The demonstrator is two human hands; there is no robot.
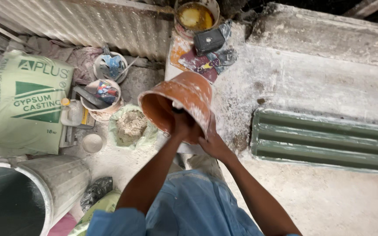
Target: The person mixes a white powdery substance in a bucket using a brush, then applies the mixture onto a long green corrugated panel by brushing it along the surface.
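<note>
**Orange bucket held tilted over a plaster-dusted work surface**

At frame centre, an orange, plaster-streaked plastic bucket is tipped with its mouth toward the lower left. The left hand reaches into the mouth; its grip is apparently closed on something small, though the view is unclear. The right hand clasps the bucket's underside. At left lies a green-and-white powder sack; at lower right, a green ribbed moulding rests on the grey concrete slab.
</note>
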